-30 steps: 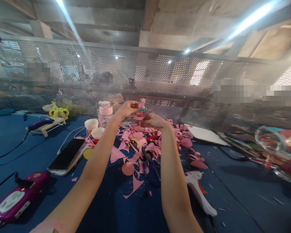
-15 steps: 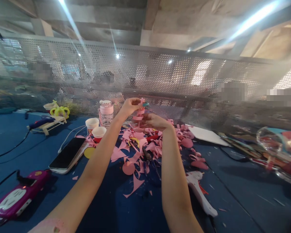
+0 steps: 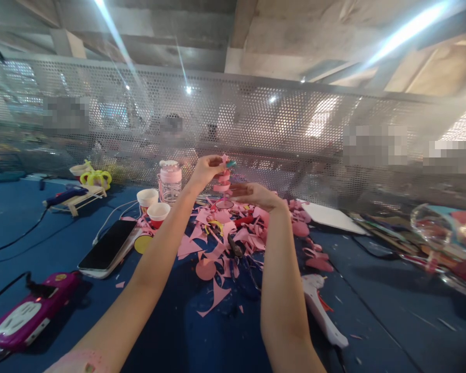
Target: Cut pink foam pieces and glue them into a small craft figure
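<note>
A small pink paper spiral tree (image 3: 222, 187) stands upright on a round base, with a star at its top and a teal piece just below. My left hand (image 3: 208, 170) is closed around its upper part, by the star. On the tree's right side, my right hand (image 3: 256, 195) has its fingers stretched out and holds nothing; its fingertips are very near the spiral, and touching cannot be made out. Beneath both hands spreads a heap of pink paper scraps (image 3: 217, 251), with dark-handled scissors (image 3: 245, 277) among them.
A white glue gun (image 3: 323, 311) lies right of my forearm. Paper cups (image 3: 147, 196), a pink-lidded bottle (image 3: 171, 181) and a phone (image 3: 108, 247) stand or lie to the left, near a purple device (image 3: 33, 313). A perforated metal screen (image 3: 248, 119) closes off the back.
My right hand has moved slightly right, away from the spiral, and its fingers have straightened. The tree has shifted a little left and turned, so its star and base show more.
</note>
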### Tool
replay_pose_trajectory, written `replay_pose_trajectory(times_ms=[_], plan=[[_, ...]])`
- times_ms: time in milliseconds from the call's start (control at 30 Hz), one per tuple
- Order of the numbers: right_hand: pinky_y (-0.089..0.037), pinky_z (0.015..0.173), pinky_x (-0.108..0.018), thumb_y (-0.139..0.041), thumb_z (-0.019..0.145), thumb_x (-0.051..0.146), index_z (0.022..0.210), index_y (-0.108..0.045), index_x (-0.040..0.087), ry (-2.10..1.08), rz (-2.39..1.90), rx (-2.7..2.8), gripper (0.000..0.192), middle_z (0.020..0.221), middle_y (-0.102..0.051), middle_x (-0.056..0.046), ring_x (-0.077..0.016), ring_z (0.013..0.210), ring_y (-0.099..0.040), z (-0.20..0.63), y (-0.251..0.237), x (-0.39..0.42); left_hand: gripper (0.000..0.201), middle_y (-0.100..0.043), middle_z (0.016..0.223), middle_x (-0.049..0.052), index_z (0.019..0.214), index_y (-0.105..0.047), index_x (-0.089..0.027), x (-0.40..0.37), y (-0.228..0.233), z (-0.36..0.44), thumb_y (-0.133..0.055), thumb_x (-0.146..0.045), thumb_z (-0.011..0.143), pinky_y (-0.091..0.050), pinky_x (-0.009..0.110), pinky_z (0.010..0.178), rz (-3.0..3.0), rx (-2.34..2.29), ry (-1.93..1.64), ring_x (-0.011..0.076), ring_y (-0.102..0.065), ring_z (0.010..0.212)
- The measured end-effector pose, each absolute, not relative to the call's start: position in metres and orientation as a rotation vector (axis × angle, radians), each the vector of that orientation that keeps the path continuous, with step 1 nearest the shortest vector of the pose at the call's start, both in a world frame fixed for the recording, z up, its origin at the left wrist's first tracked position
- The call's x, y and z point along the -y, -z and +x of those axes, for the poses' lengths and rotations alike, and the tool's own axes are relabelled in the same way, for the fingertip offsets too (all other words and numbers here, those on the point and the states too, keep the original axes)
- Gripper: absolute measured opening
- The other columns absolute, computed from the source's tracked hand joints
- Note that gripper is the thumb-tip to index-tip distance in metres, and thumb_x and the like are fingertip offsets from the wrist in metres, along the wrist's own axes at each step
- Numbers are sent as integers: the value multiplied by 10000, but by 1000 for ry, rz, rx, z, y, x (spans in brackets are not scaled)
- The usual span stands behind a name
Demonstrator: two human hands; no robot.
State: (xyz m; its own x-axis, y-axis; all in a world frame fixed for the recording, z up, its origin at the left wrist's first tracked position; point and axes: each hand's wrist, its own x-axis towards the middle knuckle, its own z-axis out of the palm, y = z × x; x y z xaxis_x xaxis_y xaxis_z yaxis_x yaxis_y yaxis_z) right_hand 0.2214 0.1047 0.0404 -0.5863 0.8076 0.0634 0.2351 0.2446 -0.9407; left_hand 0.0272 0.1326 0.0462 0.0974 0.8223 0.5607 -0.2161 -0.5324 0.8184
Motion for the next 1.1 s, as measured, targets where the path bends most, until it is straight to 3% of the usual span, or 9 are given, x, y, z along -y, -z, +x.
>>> replay_pose_trajectory(times_ms=[333, 433, 533, 600, 767, 867, 1100], plan=[[-542, 784, -287, -766, 599, 236, 1087, -629, 236, -1373, -877, 2202, 507, 1044, -686, -39, -185, 927, -652, 198, -37, -101, 278, -695, 847, 77, 844, -631, -110, -133, -47, 29, -752, -271, 653, -530, 273, 603, 1520, -668, -1589, 171, -667, 697], [-526, 821, -296, -776, 584, 237, 970, -676, 195, -1346, -878, 2194, 401, 934, -710, -34, -180, 883, -658, 199, -32, -109, 474, -667, 1037, 118, 1028, -610, -119, -133, -47, 26, -780, -288, 618, -538, 268, 649, 1545, -625, -1553, 193, -664, 821], [-510, 846, -297, -786, 563, 236, 872, -694, 172, -1363, -865, 2162, 328, 864, -714, -22, -164, 841, -659, 200, -29, -116, 733, -517, 1296, 172, 1240, -505, -168, -128, -47, 23, -808, -264, 580, -539, 315, 743, 1615, -587, -1461, 248, -614, 1006], [-506, 847, -303, -794, 551, 231, 876, -695, 167, -1376, -880, 2120, 346, 872, -712, -27, -160, 827, -658, 201, -26, -121, 822, -439, 1364, 199, 1302, -448, -178, -125, -47, 20, -815, -225, 568, -523, 350, 804, 1628, -586, -1380, 264, -594, 1047], [-502, 858, -344, -811, 529, 244, 885, -699, 141, -1395, -855, 1966, 387, 920, -713, -72, -183, 849, -660, 206, -15, -131, 852, -443, 1360, 198, 1323, -411, -185, -128, -44, 13, -808, -166, 568, -502, 380, 851, 1583, -572, -1313, 237, -615, 1004], [-488, 883, -327, -797, 559, 274, 908, -706, 159, -1399, -798, 1947, 379, 978, -710, -71, -183, 898, -654, 207, -12, -131, 846, -525, 1284, 171, 1281, -443, -174, -135, -40, 7, -823, -156, 525, -503, 365, 850, 1560, -554, -1339, 205, -630, 958], [-489, 871, -291, -794, 565, 277, 906, -720, 182, -1417, -790, 1920, 361, 969, -718, -45, -165, 860, -665, 205, -14, -129, 530, -688, 986, 105, 1011, -599, -109, -137, -36, 10, -815, -161, 530, -511, 357, 823, 1549, -538, -1292, 186, -657, 867]])
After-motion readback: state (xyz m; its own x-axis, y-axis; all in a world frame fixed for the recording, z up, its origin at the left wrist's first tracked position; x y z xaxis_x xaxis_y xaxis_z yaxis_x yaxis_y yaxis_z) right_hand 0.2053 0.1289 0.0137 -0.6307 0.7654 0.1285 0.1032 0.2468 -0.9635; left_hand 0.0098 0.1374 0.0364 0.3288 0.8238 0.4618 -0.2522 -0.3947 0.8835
